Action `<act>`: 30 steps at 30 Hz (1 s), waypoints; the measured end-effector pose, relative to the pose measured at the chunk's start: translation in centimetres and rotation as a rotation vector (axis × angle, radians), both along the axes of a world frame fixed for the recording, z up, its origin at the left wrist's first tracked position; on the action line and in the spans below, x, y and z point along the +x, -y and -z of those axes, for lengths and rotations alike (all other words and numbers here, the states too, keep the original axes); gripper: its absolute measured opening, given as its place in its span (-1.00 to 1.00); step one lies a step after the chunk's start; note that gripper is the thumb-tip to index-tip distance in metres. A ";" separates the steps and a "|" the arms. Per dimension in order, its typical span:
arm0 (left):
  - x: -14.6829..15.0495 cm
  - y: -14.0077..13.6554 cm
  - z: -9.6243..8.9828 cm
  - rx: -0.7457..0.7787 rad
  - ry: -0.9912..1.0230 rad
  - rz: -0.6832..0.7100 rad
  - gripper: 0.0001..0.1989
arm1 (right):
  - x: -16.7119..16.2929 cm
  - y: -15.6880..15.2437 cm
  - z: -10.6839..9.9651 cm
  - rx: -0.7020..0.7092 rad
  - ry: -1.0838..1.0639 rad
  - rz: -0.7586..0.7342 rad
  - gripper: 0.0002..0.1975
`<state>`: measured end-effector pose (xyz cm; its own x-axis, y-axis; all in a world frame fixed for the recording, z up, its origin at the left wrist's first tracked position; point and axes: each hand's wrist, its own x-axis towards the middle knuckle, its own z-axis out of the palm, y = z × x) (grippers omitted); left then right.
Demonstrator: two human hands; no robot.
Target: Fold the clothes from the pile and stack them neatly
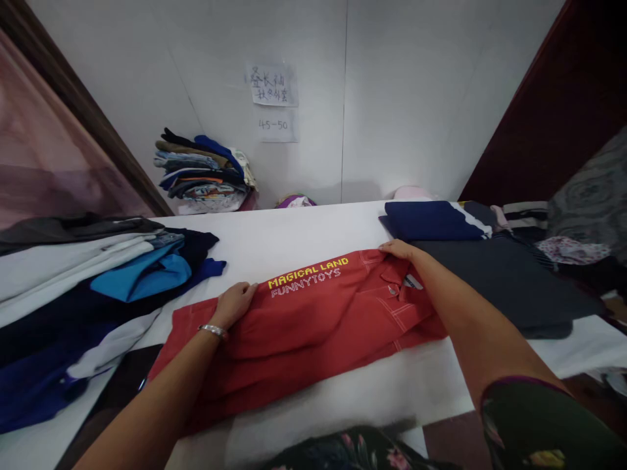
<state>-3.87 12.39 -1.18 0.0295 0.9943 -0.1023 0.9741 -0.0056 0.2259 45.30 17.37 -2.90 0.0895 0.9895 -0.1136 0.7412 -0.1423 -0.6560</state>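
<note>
1. Okay, red shirt (304, 326): lying flat-ish, folds across it, on your white tabletop (298, 225), mid-width, toward the near edge; lettering faces up.
2. Your right hand (399, 249): fingers closed on the shirt's upper edge, by the collar.
3. Your left hand (237, 305): fingers bent at the same edge, left of the lettering; can't tell if pinching.
4. Loose clothes pile (142, 277) at the left edge; navy folded garment (431, 220) near the far right corner.
</note>
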 end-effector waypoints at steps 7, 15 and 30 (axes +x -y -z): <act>0.6 0.2 0.8 0.123 -0.149 0.077 -0.63 | -1.2 -0.5 0.6 -0.076 0.348 0.071 -0.72; 0.2 0.4 1.6 0.178 -0.062 0.043 -0.64 | -2.6 0.9 0.7 -0.057 0.510 0.254 -0.57; -0.1 0.0 2.7 0.234 0.038 0.031 -0.70 | -9.0 5.9 2.2 -0.100 0.444 -0.023 -0.26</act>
<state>-3.95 12.38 -3.86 0.0594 0.9895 0.1321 0.9636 -0.0914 0.2511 36.35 11.52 -5.11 0.1296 0.9779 -0.1640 0.9513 -0.1693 -0.2577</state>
